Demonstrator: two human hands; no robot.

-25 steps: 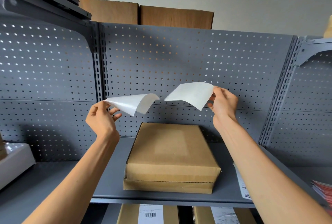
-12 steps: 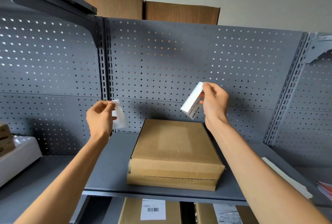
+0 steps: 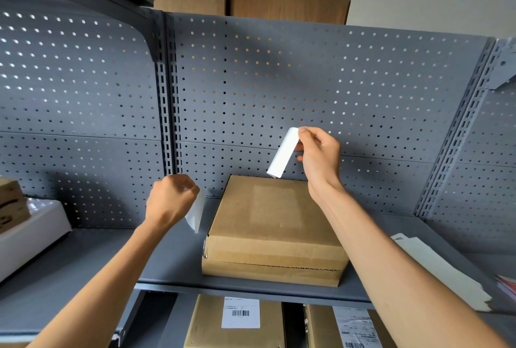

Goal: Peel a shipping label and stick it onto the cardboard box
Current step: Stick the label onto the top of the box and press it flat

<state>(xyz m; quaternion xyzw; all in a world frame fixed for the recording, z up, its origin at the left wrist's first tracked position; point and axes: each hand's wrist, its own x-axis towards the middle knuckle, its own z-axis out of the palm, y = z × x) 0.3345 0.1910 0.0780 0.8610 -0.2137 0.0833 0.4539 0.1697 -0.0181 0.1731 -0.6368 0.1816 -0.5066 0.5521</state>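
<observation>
Cardboard box (image 3: pixel 275 224): front edge of shelf (image 3: pixel 83 258), top bare. Right hand (image 3: pixel 318 157): pinches label (image 3: pixel 282 152), edge-on above box's back edge. Left hand (image 3: pixel 170 201): closed on backing sheet (image 3: pixel 195 215). Peeling apparently done; next, lower label flat onto top.

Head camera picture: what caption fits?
Right hand holds peeled label above cardboard box; left hand holds backing sheet.
</observation>
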